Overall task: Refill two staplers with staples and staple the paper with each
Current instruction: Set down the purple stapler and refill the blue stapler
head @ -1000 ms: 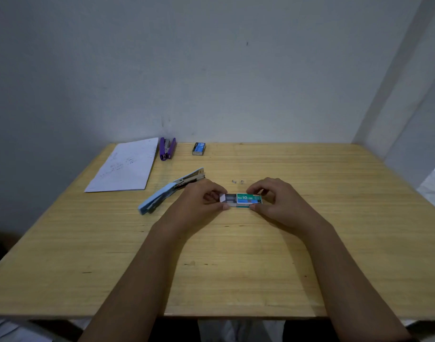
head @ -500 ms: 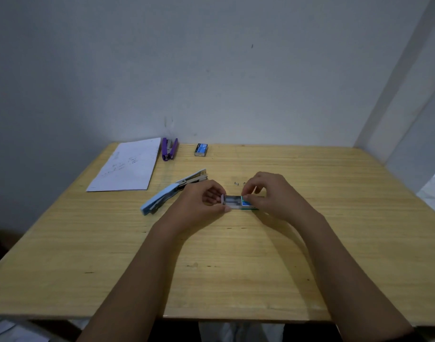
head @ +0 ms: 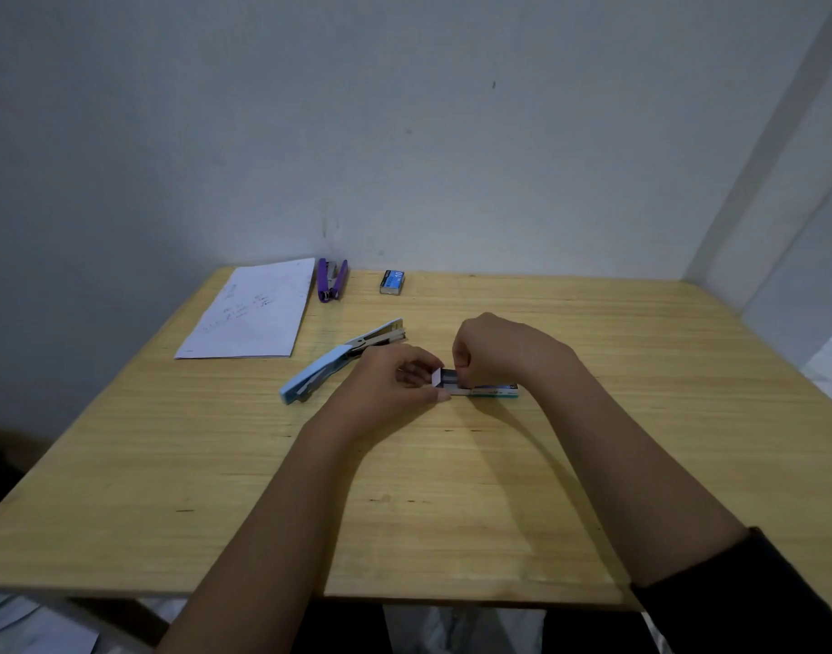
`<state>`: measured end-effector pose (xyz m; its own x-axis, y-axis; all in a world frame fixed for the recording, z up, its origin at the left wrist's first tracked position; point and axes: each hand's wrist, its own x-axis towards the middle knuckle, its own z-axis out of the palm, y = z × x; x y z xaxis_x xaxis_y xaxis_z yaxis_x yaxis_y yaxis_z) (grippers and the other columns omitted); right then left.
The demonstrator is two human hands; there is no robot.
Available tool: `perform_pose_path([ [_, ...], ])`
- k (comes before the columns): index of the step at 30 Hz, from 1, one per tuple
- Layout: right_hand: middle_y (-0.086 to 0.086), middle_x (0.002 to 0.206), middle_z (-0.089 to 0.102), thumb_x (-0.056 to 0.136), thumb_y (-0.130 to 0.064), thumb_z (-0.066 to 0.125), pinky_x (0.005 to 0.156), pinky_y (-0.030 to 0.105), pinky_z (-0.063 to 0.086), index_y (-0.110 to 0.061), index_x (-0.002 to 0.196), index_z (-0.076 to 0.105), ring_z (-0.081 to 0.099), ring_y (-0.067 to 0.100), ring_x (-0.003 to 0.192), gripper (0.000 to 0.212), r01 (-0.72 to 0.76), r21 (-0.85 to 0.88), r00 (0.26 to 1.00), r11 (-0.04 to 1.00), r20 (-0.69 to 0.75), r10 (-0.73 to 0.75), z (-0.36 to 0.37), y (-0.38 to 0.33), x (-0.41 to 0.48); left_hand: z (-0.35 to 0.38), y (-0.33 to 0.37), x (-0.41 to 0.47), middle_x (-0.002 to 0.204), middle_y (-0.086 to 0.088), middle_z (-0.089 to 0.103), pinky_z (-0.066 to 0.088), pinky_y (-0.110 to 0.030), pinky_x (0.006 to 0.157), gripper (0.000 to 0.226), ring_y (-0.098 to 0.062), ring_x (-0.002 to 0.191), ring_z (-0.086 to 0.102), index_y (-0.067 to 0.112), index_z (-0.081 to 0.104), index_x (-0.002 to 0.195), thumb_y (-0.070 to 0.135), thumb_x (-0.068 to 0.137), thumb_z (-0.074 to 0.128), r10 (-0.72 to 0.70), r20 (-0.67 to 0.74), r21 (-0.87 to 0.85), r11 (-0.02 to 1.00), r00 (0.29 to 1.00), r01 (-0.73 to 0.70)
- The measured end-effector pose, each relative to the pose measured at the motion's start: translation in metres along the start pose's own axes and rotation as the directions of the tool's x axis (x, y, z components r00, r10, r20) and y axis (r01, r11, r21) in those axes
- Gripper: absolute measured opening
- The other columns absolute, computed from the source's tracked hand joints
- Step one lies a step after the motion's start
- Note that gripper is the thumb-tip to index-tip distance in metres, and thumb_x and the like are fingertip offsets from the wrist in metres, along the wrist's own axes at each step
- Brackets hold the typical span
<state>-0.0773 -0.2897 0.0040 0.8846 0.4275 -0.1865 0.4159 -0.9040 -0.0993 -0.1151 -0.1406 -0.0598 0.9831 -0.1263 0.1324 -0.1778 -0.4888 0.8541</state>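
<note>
The left hand (head: 395,380) pinched the staple box (head: 475,388) tray steady on the bench (head: 451,512); the right hand (head: 494,349) closed fingers into it, apparently to pick staples for the opened blue stapler (head: 341,361) beside.

My forearms are bare; a dark sleeve (head: 753,582) is pushed up past my right elbow, and my left hand (head: 395,387) and right hand (head: 503,349) wear nothing.

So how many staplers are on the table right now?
2. A purple stapler lies at the far edge beside the paper; a blue stapler lies opened out, just left of the hands.
</note>
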Motion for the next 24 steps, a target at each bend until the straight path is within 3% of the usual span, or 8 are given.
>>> perform_pose_path([
  [6,0.007,0.086,0.057,0.089,-0.022,0.052,0.052,0.026,0.034,-0.011,0.082,0.058,0.051,0.022,0.074,0.015,0.066,-0.079,0.998,0.995,0.024,-0.064,0.006,0.005,-0.002,0.0,-0.003,0.003,0.099,0.004,0.07,0.054,-0.014,0.076,0.036,-0.003,0.087,0.065,0.017,0.07,0.109,0.019,0.074,0.078,0.06,0.004,0.047,0.997,0.998,-0.06],
  [9,0.008,0.095,0.059,0.09,-0.021,0.048,0.059,0.031,0.038,-0.007,0.087,0.063,0.055,0.025,0.084,0.021,0.106,-0.094,0.994,0.99,-0.028,-0.109,0.008,0.009,-0.006,0.001,-0.004,0.003,0.1,0.002,0.069,0.055,-0.023,0.082,0.034,-0.007,0.089,0.065,0.015,0.07,0.109,0.019,0.076,0.077,0.099,0.024,0.063,0.993,0.995,-0.1],
  [11,0.002,0.094,0.052,0.09,-0.019,0.046,0.067,0.033,0.042,-0.011,0.087,0.06,0.053,0.021,0.088,0.017,0.133,-0.057,0.987,0.989,-0.085,-0.137,0.008,0.014,-0.009,0.0,-0.003,0.002,0.101,0.002,0.067,0.055,-0.026,0.084,0.033,-0.008,0.091,0.064,0.016,0.07,0.11,0.02,0.077,0.075,0.101,0.029,0.076,0.992,0.994,-0.103],
  [13,-0.002,0.093,0.049,0.091,-0.02,0.048,0.072,0.032,0.045,-0.012,0.087,0.06,0.052,0.017,0.086,0.015,0.15,0.087,0.98,0.985,-0.146,-0.136,0.009,0.022,-0.013,0.001,-0.002,0.001,0.102,0.003,0.064,0.053,-0.023,0.08,0.031,-0.008,0.092,0.061,0.016,0.07,0.11,0.022,0.08,0.073,0.118,0.033,0.103,0.987,0.992,-0.121],
  [17,-0.002,0.096,0.049,0.094,-0.02,0.05,0.064,0.017,0.041,-0.014,0.089,0.058,0.049,0.007,0.078,0.012,0.07,0.427,0.953,0.901,-0.295,0.066,0.019,0.042,-0.028,0.004,-0.002,0.0,0.102,0.011,0.053,0.043,-0.012,0.07,0.032,-0.001,0.091,0.053,0.019,0.065,0.118,0.027,0.087,0.064,0.135,0.067,0.181,0.973,0.989,-0.145],
  [21,0.003,0.102,0.047,0.098,-0.021,0.042,0.053,0.014,0.034,-0.015,0.085,0.048,0.046,0.007,0.08,0.015,-0.117,0.528,0.909,0.841,-0.283,0.305,0.041,0.05,-0.038,0.007,-0.005,0.001,0.108,0.009,0.048,0.039,-0.012,0.077,0.037,-0.002,0.099,0.047,0.019,0.057,0.129,0.029,0.094,0.053,0.189,0.109,0.301,0.929,0.976,-0.214],
  [24,0.01,0.105,0.052,0.098,-0.022,0.04,0.051,0.016,0.034,-0.009,0.092,0.048,0.048,0.012,0.084,0.016,-0.157,0.585,0.867,0.796,-0.304,0.395,0.057,0.043,-0.034,0.011,-0.005,0.001,0.11,0.008,0.047,0.036,-0.008,0.077,0.036,-0.004,0.102,0.043,0.017,0.055,0.131,0.026,0.096,0.049,0.215,0.111,0.34,0.909,0.97,-0.24],
])
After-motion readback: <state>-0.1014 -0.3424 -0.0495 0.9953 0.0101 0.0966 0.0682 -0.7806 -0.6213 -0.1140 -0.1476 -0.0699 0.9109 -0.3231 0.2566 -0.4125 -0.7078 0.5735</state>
